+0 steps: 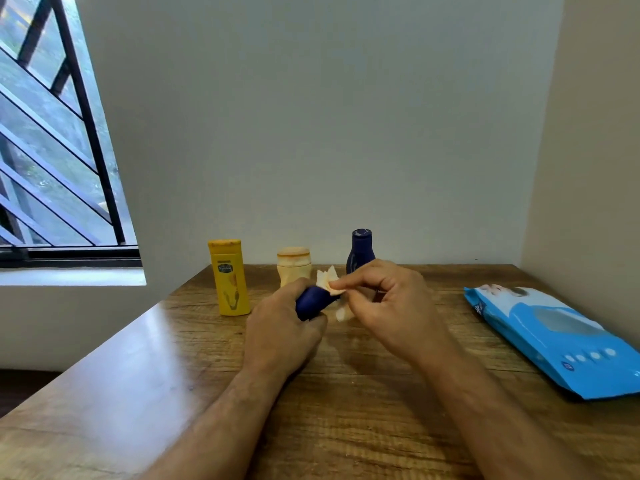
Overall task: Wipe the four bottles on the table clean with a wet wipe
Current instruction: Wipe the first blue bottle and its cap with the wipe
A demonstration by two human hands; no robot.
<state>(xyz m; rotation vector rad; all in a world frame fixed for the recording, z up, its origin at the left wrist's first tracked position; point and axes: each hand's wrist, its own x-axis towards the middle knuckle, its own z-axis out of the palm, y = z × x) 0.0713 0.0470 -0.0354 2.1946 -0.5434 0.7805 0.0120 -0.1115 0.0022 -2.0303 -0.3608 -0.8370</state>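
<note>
3 bottles stand at 12 o'clock on the table (145, 368): yellow bottle (229, 278), beige bottle (293, 265), dark-blue bottle (361, 249). Left hand (282, 336) grips a small blue bottle (316, 301); right hand (388, 306) pinches the wet wipe (329, 284) against it. Wipes pack (554, 337) lies at 3 o'clock.

Soft daylight from the window (52, 133) leaves a pale sheen on the tabletop (131, 348), faint shadows beneath the forearms, slightly soft focus overall, and wide-angle bending of the window bars and wall edges.
</note>
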